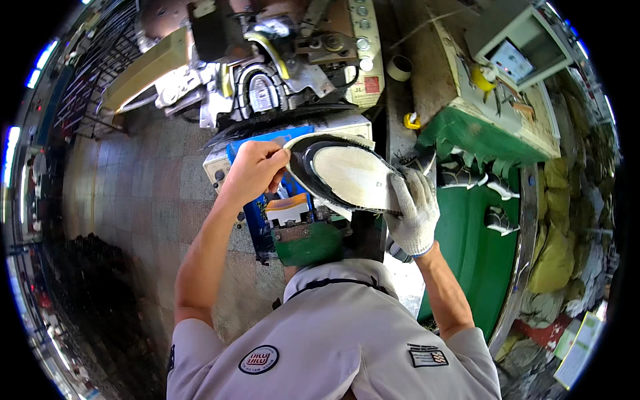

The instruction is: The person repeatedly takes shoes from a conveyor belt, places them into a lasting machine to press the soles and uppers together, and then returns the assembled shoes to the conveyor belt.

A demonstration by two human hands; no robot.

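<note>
One shoe [347,175] held sole up, bare left hand [257,170] pinched on one end, gloved right hand [415,207] closed on the other end, three shoes [477,181] laid beyond the glove.

Shoe [347,175] sole-up between both hands: left hand [255,171] at its left end, right hand [415,208] at its right end. Machine [267,73] behind shoe. More shoes [477,181] on worktop [473,253] to right. Tape roll [399,67] behind them.
</note>
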